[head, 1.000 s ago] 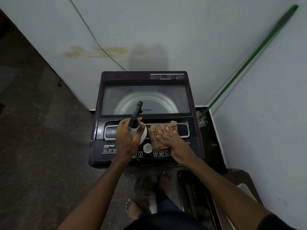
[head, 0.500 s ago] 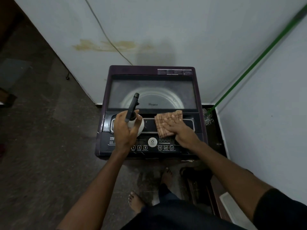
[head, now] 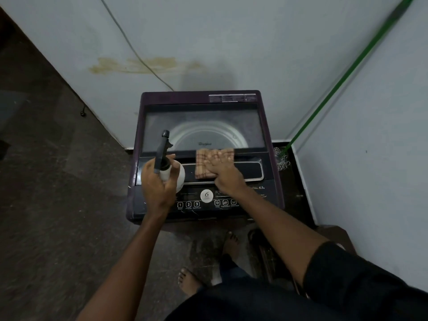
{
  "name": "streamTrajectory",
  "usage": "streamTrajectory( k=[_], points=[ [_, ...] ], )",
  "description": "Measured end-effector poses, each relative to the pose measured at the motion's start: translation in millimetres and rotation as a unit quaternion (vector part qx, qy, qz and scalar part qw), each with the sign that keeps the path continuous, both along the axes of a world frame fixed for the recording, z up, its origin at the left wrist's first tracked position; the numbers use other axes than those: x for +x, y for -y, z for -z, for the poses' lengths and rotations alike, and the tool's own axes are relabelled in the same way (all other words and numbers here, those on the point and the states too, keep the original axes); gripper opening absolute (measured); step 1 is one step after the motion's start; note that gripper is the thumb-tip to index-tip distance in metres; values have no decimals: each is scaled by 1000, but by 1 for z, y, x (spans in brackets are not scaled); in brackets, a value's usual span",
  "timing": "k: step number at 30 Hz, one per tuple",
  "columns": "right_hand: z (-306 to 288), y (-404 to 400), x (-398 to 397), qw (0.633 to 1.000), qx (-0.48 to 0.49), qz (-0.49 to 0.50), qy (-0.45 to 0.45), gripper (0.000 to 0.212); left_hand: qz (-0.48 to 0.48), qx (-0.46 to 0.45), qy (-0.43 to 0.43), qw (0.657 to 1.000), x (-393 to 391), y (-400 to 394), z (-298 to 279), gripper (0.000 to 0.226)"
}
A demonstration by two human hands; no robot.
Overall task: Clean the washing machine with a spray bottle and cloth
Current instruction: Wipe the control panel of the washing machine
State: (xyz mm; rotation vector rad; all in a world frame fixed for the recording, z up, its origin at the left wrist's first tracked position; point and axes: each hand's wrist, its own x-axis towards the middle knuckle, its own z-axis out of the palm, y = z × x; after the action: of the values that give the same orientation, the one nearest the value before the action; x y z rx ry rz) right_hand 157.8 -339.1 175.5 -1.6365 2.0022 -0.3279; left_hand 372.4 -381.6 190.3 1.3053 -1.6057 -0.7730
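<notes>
A dark purple top-load washing machine [head: 266,126] stands against the wall, its glass lid shut and the drum visible through it. My left hand [head: 157,186] grips a white spray bottle [head: 172,173] with a dark trigger head, held over the left of the control panel, nozzle pointing toward the lid. My right hand [head: 222,172] lies flat on a folded tan checked cloth [head: 202,165], pressing it onto the display strip at the lid's front edge.
A green broom handle [head: 335,84] leans in the right corner, its bristles beside the machine. A cable [head: 129,45] runs down the stained back wall. A dark low stand [head: 298,195] sits right of the machine. My bare feet [head: 190,281] stand on the dark floor in front.
My right hand has slid the cloth a little up the panel toward the lid edge. The spray bottle stays in my left hand. The camera has shifted.
</notes>
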Motion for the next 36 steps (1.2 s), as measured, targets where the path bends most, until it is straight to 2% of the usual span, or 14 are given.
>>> streamTrajectory(
  k=[2,5,6,8,10,12,15,18,21,25,28,31,33,36],
  points=[
    [6,2,25,998,-6,-55,11,82,-10,3,13,1000,4,1,3,38],
    [18,-19,15,983,-29,-177,-31,81,-13,18,10,1000,12,2,3,38],
    [18,-24,4,982,-38,-183,-39,81,-14,20,9,1000,16,3,3,39],
    [16,-23,-10,990,-33,-124,-52,83,-17,22,15,1000,23,3,4,39],
    [9,-7,4,997,-20,-34,-65,79,-24,22,22,999,30,1,6,38],
    [2,9,38,999,-21,-12,-43,77,-31,22,23,999,35,2,7,38],
    [11,5,66,994,-31,-105,-24,84,-37,22,40,998,39,2,8,47],
    [19,-12,38,977,-33,-199,-64,78,-35,10,45,998,47,3,7,30],
    [12,-9,20,986,-13,-150,-65,72,-33,6,42,999,60,3,10,34],
    [-1,24,72,997,-15,-74,-32,78,-37,2,40,999,70,3,11,33],
    [8,17,90,988,-23,-151,-37,87,-44,13,42,998,74,4,12,53],
    [18,-6,56,963,-48,-257,-72,82,-56,24,32,998,85,4,10,59],
    [17,-8,40,965,-42,-239,-96,80,-68,25,19,997,95,3,8,56],
    [8,25,71,993,-23,-99,-62,82,-88,22,17,996,106,5,10,53]
  ],
)
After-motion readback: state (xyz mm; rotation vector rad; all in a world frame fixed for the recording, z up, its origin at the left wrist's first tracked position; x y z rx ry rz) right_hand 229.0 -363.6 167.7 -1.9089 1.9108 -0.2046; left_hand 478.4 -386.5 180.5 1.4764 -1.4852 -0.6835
